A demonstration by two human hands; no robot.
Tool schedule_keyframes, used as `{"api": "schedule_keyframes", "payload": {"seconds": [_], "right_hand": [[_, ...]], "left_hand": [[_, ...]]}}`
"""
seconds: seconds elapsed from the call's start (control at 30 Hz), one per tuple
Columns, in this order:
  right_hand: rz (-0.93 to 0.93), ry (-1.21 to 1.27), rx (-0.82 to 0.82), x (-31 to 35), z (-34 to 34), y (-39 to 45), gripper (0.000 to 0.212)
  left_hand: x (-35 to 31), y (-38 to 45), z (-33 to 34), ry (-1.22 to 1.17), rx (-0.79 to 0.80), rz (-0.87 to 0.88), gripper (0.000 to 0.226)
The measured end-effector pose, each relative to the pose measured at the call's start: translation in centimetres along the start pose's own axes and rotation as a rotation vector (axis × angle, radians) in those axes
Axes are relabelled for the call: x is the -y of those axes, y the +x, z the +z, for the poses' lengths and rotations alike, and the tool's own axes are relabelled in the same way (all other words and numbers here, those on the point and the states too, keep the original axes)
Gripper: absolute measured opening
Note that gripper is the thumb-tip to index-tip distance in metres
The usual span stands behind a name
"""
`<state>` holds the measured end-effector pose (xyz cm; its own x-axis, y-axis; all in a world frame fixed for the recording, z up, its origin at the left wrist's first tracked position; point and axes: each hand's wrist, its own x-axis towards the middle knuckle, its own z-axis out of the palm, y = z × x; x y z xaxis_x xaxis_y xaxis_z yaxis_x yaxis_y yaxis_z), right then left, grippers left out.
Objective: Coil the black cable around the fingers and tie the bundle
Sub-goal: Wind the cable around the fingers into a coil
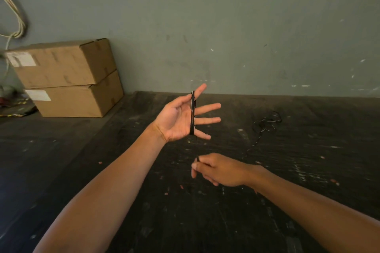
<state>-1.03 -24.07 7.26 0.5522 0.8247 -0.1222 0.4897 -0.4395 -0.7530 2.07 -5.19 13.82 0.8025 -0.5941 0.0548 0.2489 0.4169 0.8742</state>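
Left hand (pixel 178 118) raised, palm up, fingers (pixel 207 106) spread and pointing right. Cable (pixel 192 113) wound round four fingers near their bases, coil standing upright, long axis vertical across fingers. Right hand (pixel 218 169) lower, near, pinching cable's short end between thumb and forefinger, tip poking up. More cable in loose tangle on dark table (pixel 123 160), well to right, strand trailing toward right hand. Two stacked boxes (pixel 65 77) at far left against wall (pixel 246 26); white labels, writing too blurred to read.
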Motion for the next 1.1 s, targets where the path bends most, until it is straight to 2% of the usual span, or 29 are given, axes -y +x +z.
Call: {"api": "schedule_keyframes", "payload": {"seconds": [0.13, 0.27, 0.47, 0.53, 0.6, 0.9, 1.1], "right_hand": [[-0.124, -0.261, -0.009, 2.4, -1.4, -0.1, 0.028], [-0.147, -0.447, -0.064, 4.5, -4.3, -0.3, 0.027], [-0.137, -0.654, -0.241, 7.3, -11.3, -0.9, 0.016], [-0.114, -0.675, -0.277, 7.8, -13.1, -1.0, 0.006], [-0.098, -0.718, -0.329, 7.9, -14.3, -0.7, 0.013], [-0.126, -0.588, -0.413, 4.9, -14.9, 0.1, 0.015], [-0.049, -0.228, -0.462, 0.1, -13.4, 0.2, 0.018]], "left_hand": [[0.6, 0.4, -0.3, -0.010, -0.112, 0.031, 0.051], [1.5, 0.5, -0.9, 0.004, -0.172, 0.009, 0.050], [3.1, -0.5, -1.4, 0.138, -0.136, -0.144, 0.052], [3.4, -0.6, -1.1, 0.148, -0.106, -0.197, 0.049], [3.5, -0.6, -0.5, 0.159, -0.059, -0.225, 0.045], [3.7, -1.2, 0.5, 0.188, 0.068, -0.268, 0.045], [3.0, -1.1, 1.9, 0.068, 0.222, -0.195, 0.051]]}}
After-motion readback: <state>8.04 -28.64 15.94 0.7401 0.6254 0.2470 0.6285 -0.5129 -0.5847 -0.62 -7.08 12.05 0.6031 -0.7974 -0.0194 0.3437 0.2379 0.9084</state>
